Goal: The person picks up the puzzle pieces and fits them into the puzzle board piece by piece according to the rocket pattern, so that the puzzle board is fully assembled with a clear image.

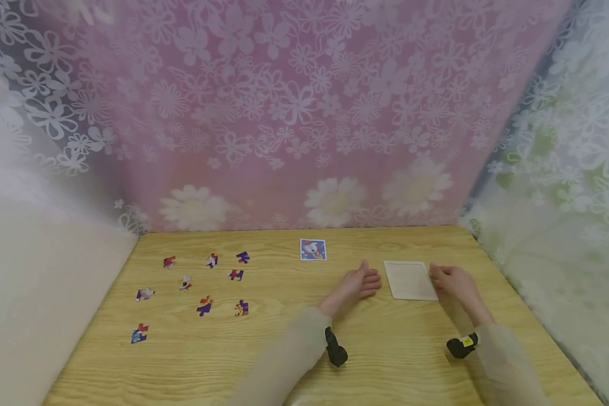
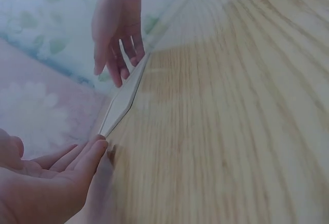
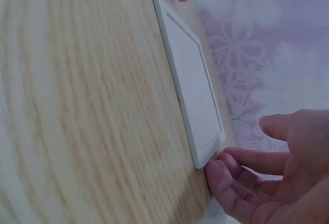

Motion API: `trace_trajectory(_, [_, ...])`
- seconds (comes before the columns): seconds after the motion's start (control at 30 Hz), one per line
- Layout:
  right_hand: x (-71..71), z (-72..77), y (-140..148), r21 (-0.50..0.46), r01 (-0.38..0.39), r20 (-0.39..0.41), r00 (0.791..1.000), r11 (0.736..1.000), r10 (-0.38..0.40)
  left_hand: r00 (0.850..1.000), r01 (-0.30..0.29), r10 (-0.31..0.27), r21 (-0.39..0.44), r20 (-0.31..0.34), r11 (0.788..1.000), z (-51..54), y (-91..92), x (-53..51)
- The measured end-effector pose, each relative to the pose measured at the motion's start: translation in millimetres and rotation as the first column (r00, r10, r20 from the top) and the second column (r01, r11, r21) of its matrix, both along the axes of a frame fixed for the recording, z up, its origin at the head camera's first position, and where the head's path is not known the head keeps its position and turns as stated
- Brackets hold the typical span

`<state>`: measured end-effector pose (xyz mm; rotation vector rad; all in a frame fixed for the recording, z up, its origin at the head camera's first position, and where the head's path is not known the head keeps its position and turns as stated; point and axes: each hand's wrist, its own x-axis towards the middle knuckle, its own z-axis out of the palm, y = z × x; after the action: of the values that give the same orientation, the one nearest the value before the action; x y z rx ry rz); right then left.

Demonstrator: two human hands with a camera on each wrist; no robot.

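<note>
A pale, shallow puzzle tray (image 1: 411, 280) with a raised rim lies flat at the right of the wooden table. My left hand (image 1: 357, 285) is beside its left edge, palm turned up and fingers extended. In the left wrist view the fingertips (image 2: 100, 143) appear at or just touching the tray's near end. At the opposite edge is my right hand (image 1: 457, 282), fingers loosely bent. The right wrist view has its fingertips (image 3: 218, 170) against the tray's end, the thumb (image 3: 275, 126) raised away from the tray.
Several loose jigsaw pieces (image 1: 204, 305) lie scattered over the table's left side. A small square picture card (image 1: 313, 250) with a cartoon dog lies at the back middle. Flower-patterned curtains (image 1: 294, 113) enclose the table (image 1: 385, 361) at the back and right.
</note>
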<state>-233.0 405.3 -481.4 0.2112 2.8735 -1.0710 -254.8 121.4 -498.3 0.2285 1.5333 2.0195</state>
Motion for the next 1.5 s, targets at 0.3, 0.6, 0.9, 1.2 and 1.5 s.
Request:
trace_trajectory(0.3, [-4.2, -0.9, -7.3, -0.077, -0.043, 0.065, 0.997, 0.996, 0.048, 1.0, 0.002, -0.002, 0.002, -0.006, 1.0, -3.3, 16.0, 0.8])
trace_trajectory(0.6, [-0.9, 2.6, -17.1, -0.064, -0.028, 0.067, 0.997, 0.998, 0.032, 1.0, -0.018, 0.018, -0.014, 0.008, 1.0, -4.9, 12.7, 0.3])
trace_trajectory(0.9, [3.1, 9.2, -28.1, -0.026, -0.06, 0.064, 0.996, 0.998, 0.062, 1.0, -0.027, 0.027, -0.004, 0.002, 1.0, -6.5, 5.7, 0.7])
trace_trajectory(1.2, [5.6, 6.6, -34.4, -0.026, -0.049, 0.078, 0.996, 0.998, 0.051, 1.0, -0.022, 0.022, -0.021, -0.014, 1.0, -7.5, -4.1, 2.8])
trace_trajectory(1.5, [8.3, 4.6, -41.0, -0.077, -0.038, 0.069, 0.997, 0.996, 0.043, 0.999, -0.024, 0.023, -0.038, -0.024, 0.999, -6.9, -11.9, 5.1])
